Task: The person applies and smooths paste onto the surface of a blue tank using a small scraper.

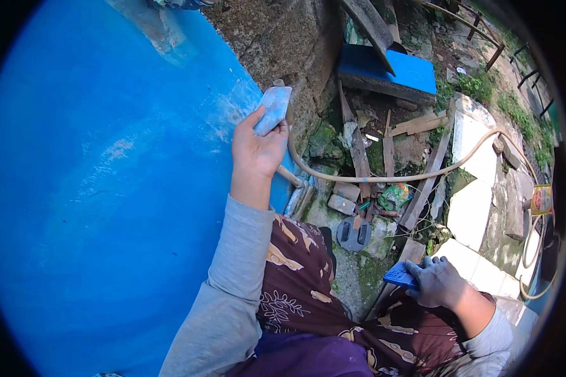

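Across the left, a broad blue surface (pixel 107 220), scuffed pale in patches. Beyond its upper edge, rough rock (pixel 277 44). Over the lap, patterned brown cloth (pixel 283 276). To the right, a blue-topped slab (pixel 416 72), loose boards (pixel 416 204) and a looping hose (pixel 383 180). Near the blue edge, left hand (pixel 258 147), fingers clasped round a blue-smeared flat piece (pixel 273 112). Low at right, right hand (pixel 443 284), fingers gripping a blue block (pixel 396 275), perhaps a phone, partly covered.
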{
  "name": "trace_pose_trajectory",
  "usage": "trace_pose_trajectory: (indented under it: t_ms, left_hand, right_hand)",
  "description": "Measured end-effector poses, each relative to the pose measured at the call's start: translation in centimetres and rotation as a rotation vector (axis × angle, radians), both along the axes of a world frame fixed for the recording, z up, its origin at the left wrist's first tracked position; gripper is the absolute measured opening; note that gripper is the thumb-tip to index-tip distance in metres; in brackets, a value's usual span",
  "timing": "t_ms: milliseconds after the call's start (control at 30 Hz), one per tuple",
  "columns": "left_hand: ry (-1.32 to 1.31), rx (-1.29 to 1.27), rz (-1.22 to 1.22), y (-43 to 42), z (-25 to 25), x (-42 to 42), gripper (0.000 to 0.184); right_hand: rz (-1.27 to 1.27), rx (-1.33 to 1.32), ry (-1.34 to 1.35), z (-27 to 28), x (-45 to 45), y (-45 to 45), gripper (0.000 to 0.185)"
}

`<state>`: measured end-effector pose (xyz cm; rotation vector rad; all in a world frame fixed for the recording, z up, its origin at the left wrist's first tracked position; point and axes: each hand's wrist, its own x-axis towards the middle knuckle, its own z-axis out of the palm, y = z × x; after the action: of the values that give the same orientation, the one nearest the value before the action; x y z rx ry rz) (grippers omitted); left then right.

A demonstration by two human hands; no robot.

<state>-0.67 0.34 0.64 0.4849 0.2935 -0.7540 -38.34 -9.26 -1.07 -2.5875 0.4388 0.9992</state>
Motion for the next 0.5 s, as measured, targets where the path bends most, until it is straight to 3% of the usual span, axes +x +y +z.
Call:
trace_pose_trajectory:
  t_ms: [500]
  left_hand:
    - [0.010, -0.012, -0.021, -0.5, -0.9, 0.8, 0.031]
  right_hand:
    - [0.037, -0.021, 0.009, 0.3, 0.0, 0.2, 0.061]
